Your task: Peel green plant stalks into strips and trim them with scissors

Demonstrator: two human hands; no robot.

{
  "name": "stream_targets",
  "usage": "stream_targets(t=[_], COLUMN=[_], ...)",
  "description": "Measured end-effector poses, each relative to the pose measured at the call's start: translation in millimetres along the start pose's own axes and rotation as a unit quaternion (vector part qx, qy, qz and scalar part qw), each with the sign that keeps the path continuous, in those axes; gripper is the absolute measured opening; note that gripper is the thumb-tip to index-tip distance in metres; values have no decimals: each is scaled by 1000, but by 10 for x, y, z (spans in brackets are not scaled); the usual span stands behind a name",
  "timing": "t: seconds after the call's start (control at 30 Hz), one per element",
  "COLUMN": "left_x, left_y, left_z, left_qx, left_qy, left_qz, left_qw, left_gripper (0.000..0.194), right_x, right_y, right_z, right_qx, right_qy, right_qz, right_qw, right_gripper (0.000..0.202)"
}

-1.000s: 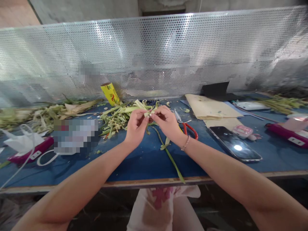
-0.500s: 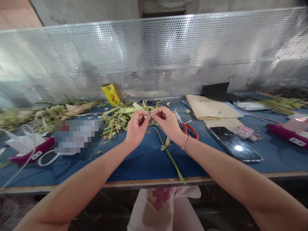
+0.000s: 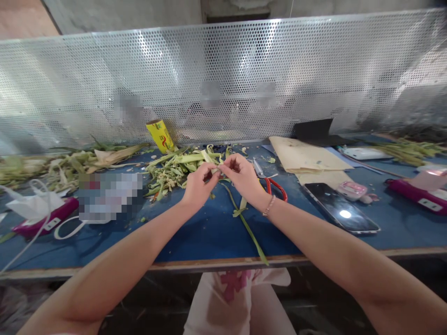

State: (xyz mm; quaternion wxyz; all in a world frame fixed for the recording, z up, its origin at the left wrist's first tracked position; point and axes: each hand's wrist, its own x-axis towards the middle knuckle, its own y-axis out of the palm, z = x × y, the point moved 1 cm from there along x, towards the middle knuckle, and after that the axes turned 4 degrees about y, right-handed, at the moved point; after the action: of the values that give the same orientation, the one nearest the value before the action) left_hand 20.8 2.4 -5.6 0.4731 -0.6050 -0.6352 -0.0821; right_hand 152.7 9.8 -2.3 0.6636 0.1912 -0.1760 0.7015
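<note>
Leaf piece (image 3: 214, 171) in our grip, pale green and small, is now tucked almost out of sight between our left hand (image 3: 197, 187) and our right hand (image 3: 243, 179). A second ago a broader, whiter face of it showed above the fingertips; now little more than a sliver does. Our left hand has curled in slightly, while our right hand stays nearly where it was. We read this as fine fingerwork still under way, perhaps folding or peeling, though we can't make out which.

Both hands are pinching, thumb against finger, and both seem to grasp the piece. We hold it up over the worktop (image 3: 209, 242), just beside the right-hand end of a heap of leaf shreds (image 3: 167, 174).

What shows of the piece looks thin and soft; its full outline is hidden by our fingers. Below our right hand a long green stem (image 3: 252, 236) with a torn leaf slants down to the near edge of the worktop. Whether its far end joins the piece, we can't say. A red-handled cutting tool (image 3: 268, 186) lies just beside our right hand, untouched as far as we see.
</note>
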Motion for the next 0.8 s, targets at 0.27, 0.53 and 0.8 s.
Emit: stream_targets(t=[0.27,0.53,0.8], left_x=[21,28,15], left_y=[-21,-11,2], left_z=[-34,-11,-8], left_qx=[-4,-105,-113], left_qy=[-26,-63,-66], left_qz=[2,-10,21], left_qw=[1000,992,991], left_gripper=[12,14,11], right_x=[25,57,44], right_y=[44,-12,-71], right_z=[-79,-132,11], right_qx=[171,42,-21], right_qy=[126,59,13], right_qz=[29,34,-4], right_qw=[977,997,1000], right_gripper=[29,9,9])
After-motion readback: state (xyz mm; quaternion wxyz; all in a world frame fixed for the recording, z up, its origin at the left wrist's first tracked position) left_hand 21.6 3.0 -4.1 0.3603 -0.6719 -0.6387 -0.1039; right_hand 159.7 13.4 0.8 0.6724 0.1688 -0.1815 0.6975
